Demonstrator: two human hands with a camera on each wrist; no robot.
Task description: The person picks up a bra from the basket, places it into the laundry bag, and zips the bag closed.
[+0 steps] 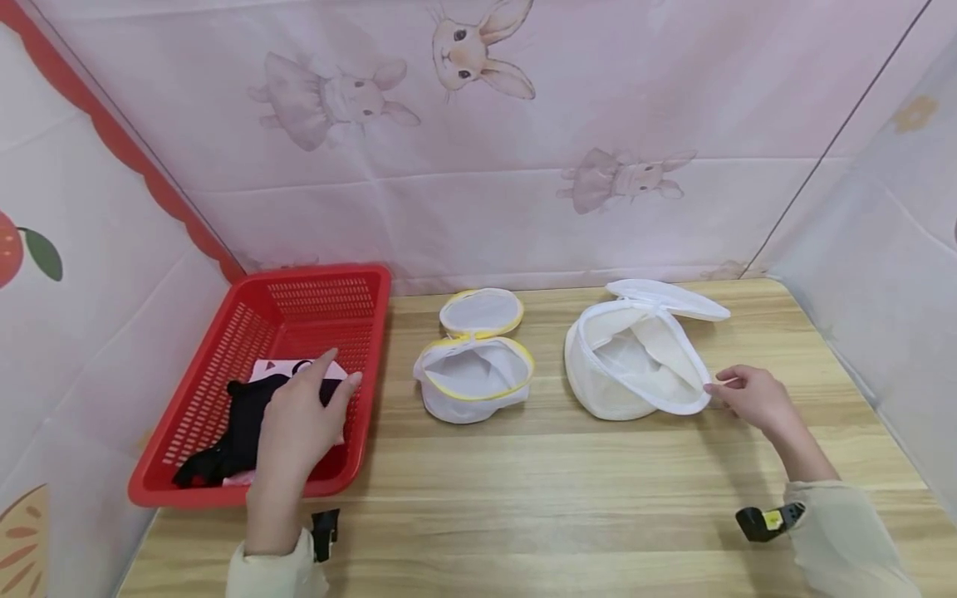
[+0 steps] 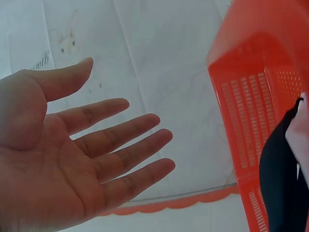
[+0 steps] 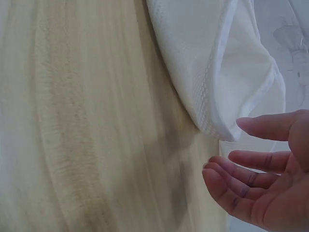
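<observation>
My left hand (image 1: 299, 423) hovers over the red plastic basket (image 1: 374, 365), its fingers extended; the left wrist view shows the palm bare and the fingers spread. Inside the basket, a black cloth item (image 1: 250, 415) lies with pink and white fabric (image 1: 265, 368), partly hidden by the hand. At the right, a large white mesh laundry bag (image 1: 606, 374) stands unzipped, lid folded back. My right hand (image 1: 753, 397) is at the right corner of its rim. In the right wrist view the thumb (image 3: 265, 125) meets the rim while the relaxed fingers stay apart below it.
Between basket and large bag stands a smaller mesh bag with yellow trim (image 1: 471, 407), its round lid (image 1: 482, 311) laid back. All rest on a wood-grain table (image 1: 523, 490). A rabbit-print cloth wall (image 1: 478, 208) rises behind, with cloth walls at both sides.
</observation>
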